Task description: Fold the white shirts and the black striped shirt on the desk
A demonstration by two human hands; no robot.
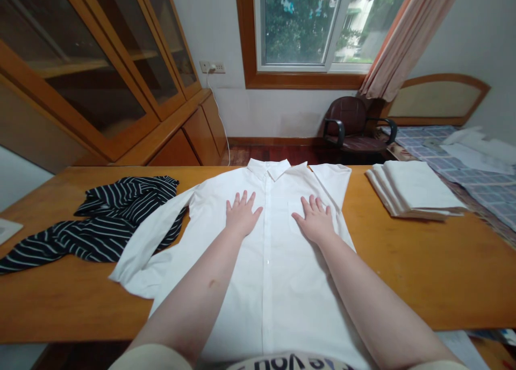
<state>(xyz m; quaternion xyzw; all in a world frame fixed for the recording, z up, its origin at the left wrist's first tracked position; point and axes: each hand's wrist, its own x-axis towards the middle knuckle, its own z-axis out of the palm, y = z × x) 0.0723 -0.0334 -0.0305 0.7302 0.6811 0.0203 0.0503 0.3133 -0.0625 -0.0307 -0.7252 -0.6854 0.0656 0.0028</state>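
A white button-up shirt (250,273) lies front up on the wooden table, its collar toward the far edge. My left hand (242,216) rests flat on the left side of its chest, fingers spread. Over the chest pocket on the other side, my right hand (315,220) also lies flat with fingers apart. The shirt's left-hand sleeve stretches outward and partly covers a black-and-white striped garment (108,219). On the right, the other sleeve is folded back near the shoulder, and its lower part is hidden.
A stack of folded white cloth (419,190) sits on the right of the wooden table (403,273). Beyond the table stand a brown armchair (350,122) and a bed (475,160) with a plaid cover. A glass-door cabinet (121,63) rises at the left.
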